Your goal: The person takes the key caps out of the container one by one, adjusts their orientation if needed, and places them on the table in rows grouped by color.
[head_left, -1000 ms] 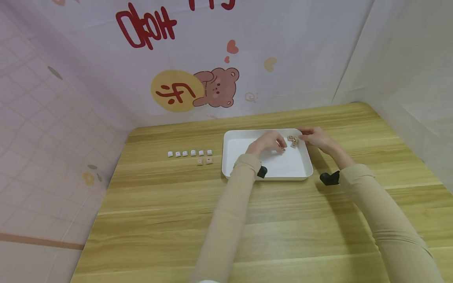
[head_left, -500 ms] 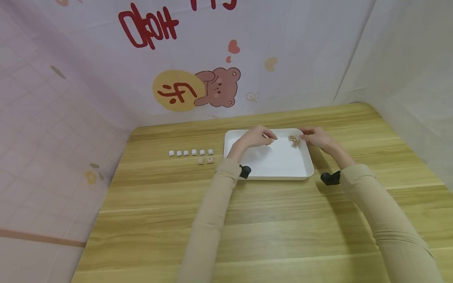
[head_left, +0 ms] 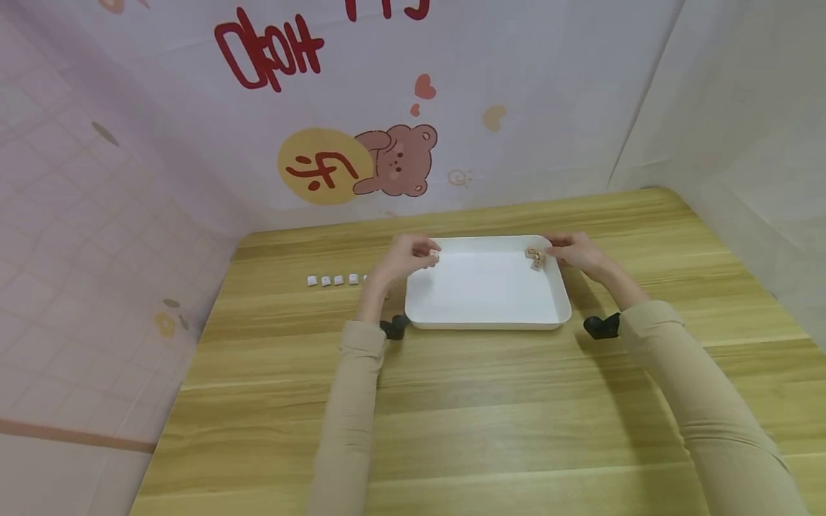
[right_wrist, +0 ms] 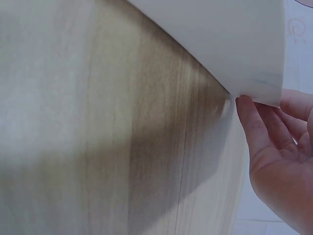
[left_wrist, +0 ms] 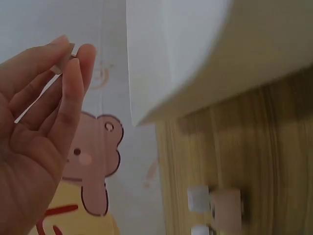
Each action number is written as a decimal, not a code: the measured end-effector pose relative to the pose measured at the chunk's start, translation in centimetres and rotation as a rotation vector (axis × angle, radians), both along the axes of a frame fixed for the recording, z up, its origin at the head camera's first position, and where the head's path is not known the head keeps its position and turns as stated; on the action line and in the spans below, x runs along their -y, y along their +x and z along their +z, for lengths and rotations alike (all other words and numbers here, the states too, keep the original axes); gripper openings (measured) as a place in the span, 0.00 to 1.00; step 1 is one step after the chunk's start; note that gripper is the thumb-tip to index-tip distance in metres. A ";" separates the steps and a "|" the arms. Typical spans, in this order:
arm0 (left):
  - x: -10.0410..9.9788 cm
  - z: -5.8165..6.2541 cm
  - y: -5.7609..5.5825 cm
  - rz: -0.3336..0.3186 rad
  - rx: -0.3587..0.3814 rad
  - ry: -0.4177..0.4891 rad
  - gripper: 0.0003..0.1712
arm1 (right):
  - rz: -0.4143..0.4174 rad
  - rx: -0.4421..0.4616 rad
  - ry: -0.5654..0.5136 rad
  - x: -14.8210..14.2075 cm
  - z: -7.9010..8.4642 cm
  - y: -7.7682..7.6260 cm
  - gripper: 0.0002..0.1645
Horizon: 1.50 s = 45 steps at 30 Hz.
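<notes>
Over the left far corner of a white tray [head_left: 488,325], my left hand [head_left: 404,256] pinches a beige keycap [left_wrist: 62,60] between thumb and fingertips. My right hand [head_left: 577,254] grips the tray's right far corner; in the right wrist view, its fingers [right_wrist: 252,117] lie against the outer wall. Several beige keycaps [head_left: 535,258] lie inside the tray near that hand. Left of the tray, white keycaps [head_left: 325,281] stand in a row, its right end covered by my left wrist. A beige keycap [left_wrist: 227,209] below that row shows in the left wrist view.
The tray and keycaps are on a wood-grain table [head_left: 490,408]. A printed cloth [head_left: 548,86] with a bear hangs behind its far edge, and pale cloth also lines the left and right sides.
My left hand has lifted a beige keycap from inside the tray and carried it left to the tray's left edge. The right hand has stayed at the tray corner.
</notes>
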<state>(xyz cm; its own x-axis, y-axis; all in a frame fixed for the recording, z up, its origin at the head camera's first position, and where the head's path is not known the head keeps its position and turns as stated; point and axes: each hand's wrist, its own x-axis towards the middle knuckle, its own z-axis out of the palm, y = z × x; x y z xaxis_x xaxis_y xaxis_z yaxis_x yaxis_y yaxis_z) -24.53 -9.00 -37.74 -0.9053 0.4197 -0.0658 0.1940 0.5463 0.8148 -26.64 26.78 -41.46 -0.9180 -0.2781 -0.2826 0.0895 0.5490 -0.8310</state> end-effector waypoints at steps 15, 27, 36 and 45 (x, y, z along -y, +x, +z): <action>11.1 -0.6 3.2 0.225 0.070 -0.274 0.16 | -0.014 -0.009 0.020 0.1 0.2 0.0 0.32; 12.9 -3.3 3.6 0.302 0.072 -0.271 0.14 | -0.011 0.015 -0.007 0.2 0.2 0.1 0.32; 13.0 -3.6 3.8 0.347 0.099 -0.265 0.14 | -0.008 0.015 -0.009 0.2 0.1 0.1 0.32; 12.9 -2.8 3.7 0.331 0.142 -0.255 0.19 | -0.002 0.007 0.009 0.2 0.0 0.0 0.32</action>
